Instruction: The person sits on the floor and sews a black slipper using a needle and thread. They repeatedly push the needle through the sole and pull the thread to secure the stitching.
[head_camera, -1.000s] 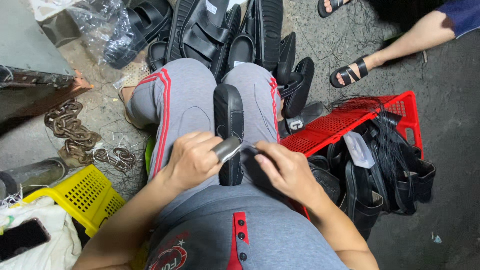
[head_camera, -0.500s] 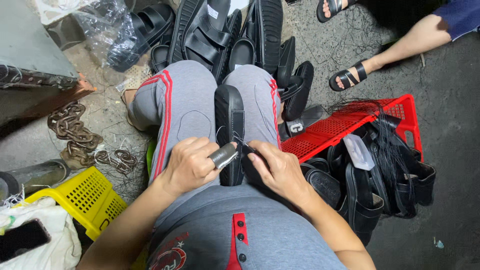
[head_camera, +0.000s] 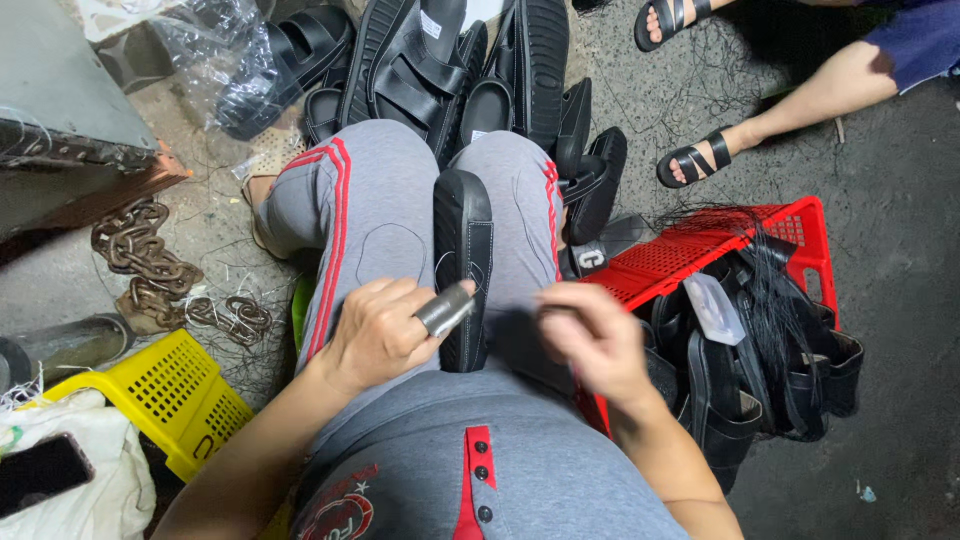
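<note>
To my far left a yellow basket sits by a rusty chain on the concrete. My left hand is curled round a small grey metal tool, pinching it against the edge of the black sandal that lies lengthwise between my knees, sole side up. White stitching shows along its rim, so I judge this one partly sewn. My right hand is blurred just beside the sandal; I cannot tell what it pinches. A red crate on my right holds more black sandals and loose thread, with a pile of sandals beyond my knees.
</note>
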